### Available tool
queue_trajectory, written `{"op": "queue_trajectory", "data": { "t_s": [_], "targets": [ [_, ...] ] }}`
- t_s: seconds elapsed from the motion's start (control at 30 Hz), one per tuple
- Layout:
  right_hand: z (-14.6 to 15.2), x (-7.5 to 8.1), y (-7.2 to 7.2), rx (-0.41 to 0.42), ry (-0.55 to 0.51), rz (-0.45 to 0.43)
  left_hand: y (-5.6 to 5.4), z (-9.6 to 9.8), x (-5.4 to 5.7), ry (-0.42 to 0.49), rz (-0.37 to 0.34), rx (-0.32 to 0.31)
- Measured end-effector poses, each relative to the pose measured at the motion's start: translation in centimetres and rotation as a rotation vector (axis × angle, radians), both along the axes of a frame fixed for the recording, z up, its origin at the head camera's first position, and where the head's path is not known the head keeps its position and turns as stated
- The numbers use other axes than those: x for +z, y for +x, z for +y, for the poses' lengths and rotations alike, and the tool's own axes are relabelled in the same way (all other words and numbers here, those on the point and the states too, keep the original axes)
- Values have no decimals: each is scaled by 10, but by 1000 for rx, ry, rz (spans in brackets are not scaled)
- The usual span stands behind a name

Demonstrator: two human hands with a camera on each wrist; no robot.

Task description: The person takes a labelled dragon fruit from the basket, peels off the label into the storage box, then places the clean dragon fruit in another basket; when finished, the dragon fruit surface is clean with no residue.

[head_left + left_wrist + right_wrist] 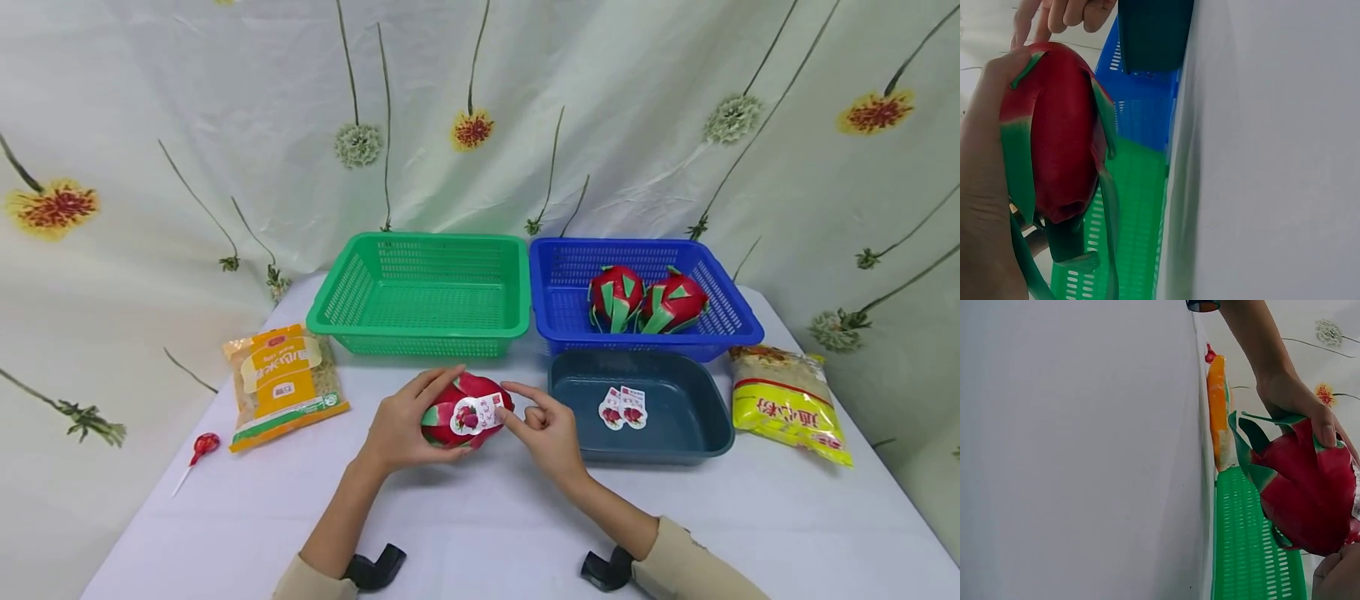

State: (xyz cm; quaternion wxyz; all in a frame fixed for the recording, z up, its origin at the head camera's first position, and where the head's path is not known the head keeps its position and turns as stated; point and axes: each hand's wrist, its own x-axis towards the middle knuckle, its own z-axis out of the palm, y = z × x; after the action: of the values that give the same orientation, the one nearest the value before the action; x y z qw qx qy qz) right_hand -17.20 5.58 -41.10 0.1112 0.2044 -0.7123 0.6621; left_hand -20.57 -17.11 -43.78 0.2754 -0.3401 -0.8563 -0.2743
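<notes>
My left hand [405,425] grips a red dragon fruit [442,414] with green-tipped scales, held over the white table. A white label [467,417] printed with a dragon fruit picture lies on the side of the fruit facing me. The thumb of my right hand [551,433] presses the label's right end, and its index finger reaches to the fruit's right edge; the other fingers are curled. Seen in the left wrist view, the fruit [1063,137] hides part of my left hand's fingers. The right wrist view shows my left thumb across the fruit [1310,494].
Behind stand a green basket [322,321] and a blue basket [551,312] with two dragon fruits [615,292]. A dark tray [675,442] at right holds two labels [633,408]. Food bags lie left [285,375] and right [787,408]; a lollipop [204,446] lies far left.
</notes>
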Motion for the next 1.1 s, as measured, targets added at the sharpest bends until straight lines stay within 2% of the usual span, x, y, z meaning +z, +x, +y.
{"op": "queue_trajectory", "data": {
  "t_s": [0.2, 0.4, 0.63, 0.93, 1.1],
  "targets": [
    [-4, -9, -2, 4, -45, 38, 3, 3, -3, 5, 24, -12],
    [-8, -14, -1, -50, -91, 103, 6, 4, -6, 10, 28, -5],
    [-11, -14, 1, -74, -168, 107, 7, 6, -8, 9, 27, 6],
    [-8, -10, 4, -69, -142, 56, 2, 8, -13, -36, -46, 57],
    [-6, -6, 8, -68, -118, 68, -4, 9, -16, -68, -50, 53]
  ]
}}
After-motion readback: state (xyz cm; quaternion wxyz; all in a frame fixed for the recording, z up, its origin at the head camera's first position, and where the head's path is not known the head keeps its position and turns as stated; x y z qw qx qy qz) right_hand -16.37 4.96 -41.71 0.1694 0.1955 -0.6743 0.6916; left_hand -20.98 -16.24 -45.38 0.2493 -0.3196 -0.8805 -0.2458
